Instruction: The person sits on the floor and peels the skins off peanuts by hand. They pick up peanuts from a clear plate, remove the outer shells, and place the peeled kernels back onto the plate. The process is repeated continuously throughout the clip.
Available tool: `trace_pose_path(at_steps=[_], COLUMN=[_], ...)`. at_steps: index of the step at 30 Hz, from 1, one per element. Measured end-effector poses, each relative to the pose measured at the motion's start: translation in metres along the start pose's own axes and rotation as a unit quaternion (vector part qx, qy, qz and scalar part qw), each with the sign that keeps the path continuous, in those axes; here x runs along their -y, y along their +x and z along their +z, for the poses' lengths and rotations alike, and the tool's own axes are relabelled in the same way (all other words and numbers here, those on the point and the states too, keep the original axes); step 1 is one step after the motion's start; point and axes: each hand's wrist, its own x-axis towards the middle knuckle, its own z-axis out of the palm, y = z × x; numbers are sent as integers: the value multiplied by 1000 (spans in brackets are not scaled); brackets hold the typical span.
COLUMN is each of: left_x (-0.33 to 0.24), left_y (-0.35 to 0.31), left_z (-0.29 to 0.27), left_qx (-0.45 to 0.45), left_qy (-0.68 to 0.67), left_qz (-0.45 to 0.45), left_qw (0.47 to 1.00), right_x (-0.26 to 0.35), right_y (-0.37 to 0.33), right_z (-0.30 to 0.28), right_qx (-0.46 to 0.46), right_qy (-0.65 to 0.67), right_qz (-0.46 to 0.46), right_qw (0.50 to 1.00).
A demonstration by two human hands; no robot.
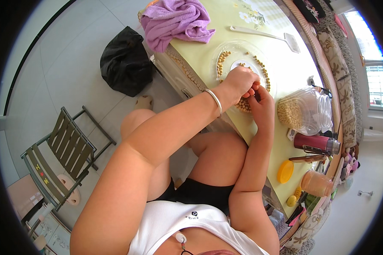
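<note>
1. Both hands of a seated person meet over a clear round plate (237, 46) set on a pale green table (195, 54).
2. The left hand (239, 84), a pale bangle (213, 102) at its wrist, reaches over the plate's near side, fingers bunched together; whether they pinch anything cannot be told.
3. The right hand (263, 105) comes in at the plate's near right, fingers curled and their tips up against the left hand's; what lies between them is hidden.
4. Small tan beans (264, 73) lie on the plate, strung in a broken ring along its left and right sides, with a few at its middle and more under the hands at the near side.
5. Just right of the plate, a clear jar (304, 111) stands partly filled with paler pieces; a dark pink bottle (312, 143) and a yellow lid (285, 171) sit nearer the person.
6. Beyond the plate to the right rests a white long-handled tool with a flat head (292, 43); beyond it to the left, a heaped purple towel (174, 23).
7. Well left of the plate, off the table, are a black plastic bag (127, 63) and a slatted chair (72, 146).
</note>
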Motion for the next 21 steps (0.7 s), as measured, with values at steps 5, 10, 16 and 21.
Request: trace_pose_path(at_steps=[5, 10, 16, 21], left_x=[0, 0, 3, 7], left_y=[-1, 0, 4, 15], left_z=[1, 3, 5, 11], left_qx=[-2, -8, -1, -19], left_qy=[11, 17, 33, 55], left_qz=[6, 9, 31, 55], left_qw=[1000, 1000, 999, 997], right_x=[4, 6, 3, 5], right_y=[0, -1, 0, -1], right_z=[-1, 0, 0, -1], right_qx=[-1, -9, -10, -23], right_qy=[-10, -10, -9, 8], right_qz=[8, 12, 10, 35], right_qw=[1000, 1000, 1000, 999])
